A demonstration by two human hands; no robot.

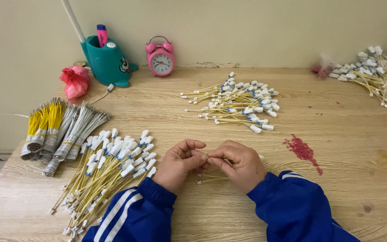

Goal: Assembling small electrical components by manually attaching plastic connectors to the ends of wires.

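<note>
We are working at the middle of the wooden table (pixel 337 134), close to its near edge, with both hands brought together over a short yellow wire lead (pixel 211 178). Our left hand (pixel 180 165) is curling its thumb and fingertips into a narrow pinch, and our right hand (pixel 240 165) is doing the same, so the two pinches are meeting at one small spot between them. What exactly is gripped there is too small to tell; it is looking like the end of the lead. By our judgement we are in the middle of fitting or adjusting that end, and the next move is calling for a fine, steady squeeze with the fingertips kept aligned, since the part is tiny and easy to let slip.

The lead itself is thin and yellow, with a small white tip showing just below our hands, lying flat on the table.

Toward the near-left corner a pile of yellow leads with white connectors (pixel 108 172) is fanning out just beside our left sleeve. Further left, bundles of yellow and grey wires (pixel 61 127) are lying near the left edge. A looser heap of finished-looking leads (pixel 236 101) is sitting toward the far edge, and another heap (pixel 375 74) is occupying the far-right corner. A scatter of red granules (pixel 302 150) is lying to our right.
</note>
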